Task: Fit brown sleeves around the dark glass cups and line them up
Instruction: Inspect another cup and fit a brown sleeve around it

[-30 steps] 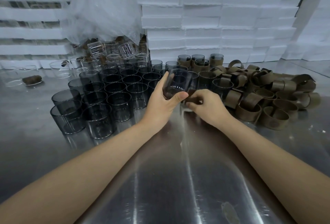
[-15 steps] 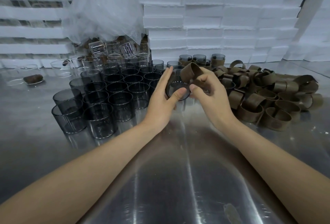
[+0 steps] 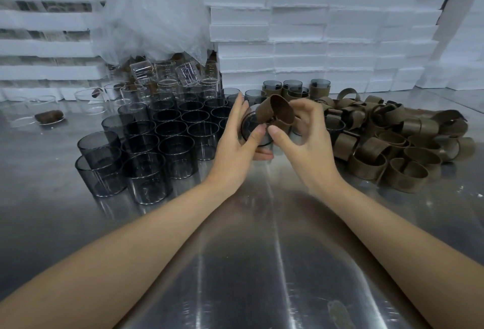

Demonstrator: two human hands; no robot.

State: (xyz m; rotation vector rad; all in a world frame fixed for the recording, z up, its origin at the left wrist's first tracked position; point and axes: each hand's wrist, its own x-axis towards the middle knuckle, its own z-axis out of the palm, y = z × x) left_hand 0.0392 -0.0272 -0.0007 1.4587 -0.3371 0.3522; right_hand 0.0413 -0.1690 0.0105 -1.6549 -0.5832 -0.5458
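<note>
My left hand [image 3: 235, 145] grips a dark glass cup [image 3: 250, 125], tilted so its mouth faces me, above the steel table [image 3: 262, 263]. My right hand [image 3: 306, 140] holds a brown sleeve [image 3: 275, 110] against the cup's upper rim; the sleeve hides part of the cup. Several bare dark cups [image 3: 146, 145] stand in rows at the left. A loose pile of brown sleeves [image 3: 392, 142] lies at the right. Several sleeved cups [image 3: 296, 89] stand in a row at the back centre.
Stacked white foam boxes [image 3: 327, 27] wall off the back and right. Crumpled plastic wrap [image 3: 157, 14] hangs over clear glass cups [image 3: 167, 74] at back left. A small brown object [image 3: 49, 116] lies on a clear dish at far left.
My right hand picked a sleeve off the table and lifted it to the cup. My left hand turned the cup's mouth toward me.
</note>
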